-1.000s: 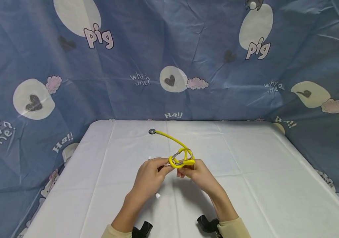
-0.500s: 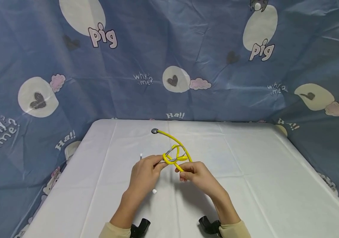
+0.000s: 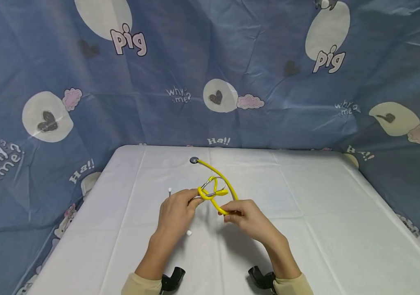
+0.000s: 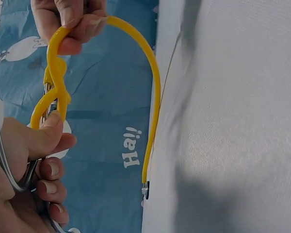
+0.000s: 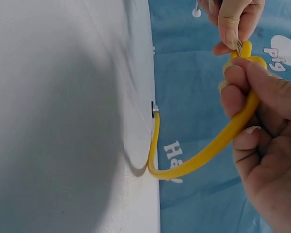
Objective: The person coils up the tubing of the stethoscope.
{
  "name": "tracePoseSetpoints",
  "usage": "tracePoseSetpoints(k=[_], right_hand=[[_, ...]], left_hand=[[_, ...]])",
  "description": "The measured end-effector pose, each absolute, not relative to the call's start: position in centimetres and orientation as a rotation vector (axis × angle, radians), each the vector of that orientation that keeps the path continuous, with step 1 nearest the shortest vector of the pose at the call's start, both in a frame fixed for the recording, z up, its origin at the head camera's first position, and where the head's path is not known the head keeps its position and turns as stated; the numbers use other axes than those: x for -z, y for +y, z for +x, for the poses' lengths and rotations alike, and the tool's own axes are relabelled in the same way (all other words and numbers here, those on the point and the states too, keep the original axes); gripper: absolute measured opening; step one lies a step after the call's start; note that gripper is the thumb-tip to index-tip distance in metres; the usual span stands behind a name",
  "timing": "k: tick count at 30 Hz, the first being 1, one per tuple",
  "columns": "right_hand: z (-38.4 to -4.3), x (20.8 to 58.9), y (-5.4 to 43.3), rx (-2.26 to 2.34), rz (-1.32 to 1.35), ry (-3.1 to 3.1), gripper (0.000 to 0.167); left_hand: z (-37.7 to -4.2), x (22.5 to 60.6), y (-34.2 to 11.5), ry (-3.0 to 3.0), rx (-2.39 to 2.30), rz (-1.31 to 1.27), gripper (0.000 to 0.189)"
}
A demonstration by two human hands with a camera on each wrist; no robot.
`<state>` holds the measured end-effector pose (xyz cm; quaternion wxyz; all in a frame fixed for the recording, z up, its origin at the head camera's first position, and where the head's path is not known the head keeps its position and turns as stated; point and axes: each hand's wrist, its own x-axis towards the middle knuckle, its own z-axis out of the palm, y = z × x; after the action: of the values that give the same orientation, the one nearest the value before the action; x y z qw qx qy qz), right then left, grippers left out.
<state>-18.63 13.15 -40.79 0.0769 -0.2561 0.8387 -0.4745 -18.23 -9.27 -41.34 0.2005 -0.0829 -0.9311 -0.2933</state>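
Observation:
A yellow stethoscope (image 3: 229, 186) is held between both hands above the white table. My left hand (image 3: 176, 211) grips its metal ear tubes (image 4: 6, 162); white eartips (image 3: 189, 232) stick out on either side of that hand. Between the hands the yellow tubing is wrapped in a loop (image 3: 202, 193) around the metal tubes. My right hand (image 3: 248, 217) pinches the tubing, its fingers curled round it in the right wrist view. From there the tube (image 5: 199, 158) arcs away to the dark round chest piece (image 3: 194, 160), which lies near the table's far edge.
A white cloth covers the table (image 3: 342, 233). Behind it and at both sides hangs a blue printed curtain (image 3: 158, 123). Black wrist mounts (image 3: 173, 279) sit at both sleeves.
My left hand has shifted left with the ear tubes and the yellow loop. A length of tubing now shows between the loop and my right hand, so the hands are slightly farther apart.

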Motion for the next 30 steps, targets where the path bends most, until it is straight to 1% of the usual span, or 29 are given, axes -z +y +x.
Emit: tracePoseSetpoints(k=[7, 12, 16, 19, 22, 26, 27, 30], right_hand=[[-18.4, 40.6, 12.8, 1.38, -0.928, 2.706, 0.022], [-18.1, 40.6, 12.3, 1.241, -1.043, 2.914, 0.022], [-17.9, 40.4, 12.0, 1.059, -1.124, 3.082, 0.022], [-17.9, 40.4, 11.8, 0.995, -1.205, 3.151, 0.02], [-18.0, 40.4, 11.6, 1.011, -1.297, 3.17, 0.019], [-18.3, 40.5, 11.5, 1.036, -1.395, 3.183, 0.016], [-18.3, 40.5, 11.6, 1.048, -1.403, 3.186, 0.015], [-18.5, 40.6, 11.7, 1.122, -1.401, 3.166, 0.014]], left_hand=[[-18.1, 41.1, -9.3, -2.659, 0.816, -0.222, 0.009], [-18.0, 41.1, -9.3, -2.743, 0.781, -0.252, 0.006], [-17.9, 41.2, -9.1, -2.792, 0.721, -0.342, 0.015], [-17.7, 41.3, -9.0, -2.801, 0.694, -0.388, 0.014], [-17.6, 41.3, -8.9, -2.802, 0.687, -0.441, 0.01], [-17.7, 41.4, -8.9, -2.796, 0.681, -0.582, 0.016], [-17.7, 41.4, -9.0, -2.788, 0.675, -0.619, 0.017], [-17.8, 41.5, -9.1, -2.748, 0.661, -0.718, 0.014]])
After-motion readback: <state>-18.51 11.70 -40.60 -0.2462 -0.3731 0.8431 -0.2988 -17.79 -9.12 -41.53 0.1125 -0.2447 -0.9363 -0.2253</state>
